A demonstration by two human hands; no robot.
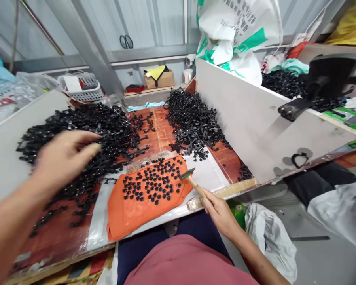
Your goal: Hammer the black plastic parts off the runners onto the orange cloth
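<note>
The right hand (221,213) grips a hammer (195,184) low, so its head reaches the cloth (127,219). Left of the cloth, the left hand (63,158) lies open on the pile (109,126).

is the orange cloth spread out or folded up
Spread out: the orange cloth lies flat on the table, small black pieces scattered across it. The right hand holds a hammer at its right edge.

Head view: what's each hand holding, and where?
Right hand grips the hammer by its wooden handle's end. Left hand, blurred, touches the black parts; hold cannot be told.
</note>
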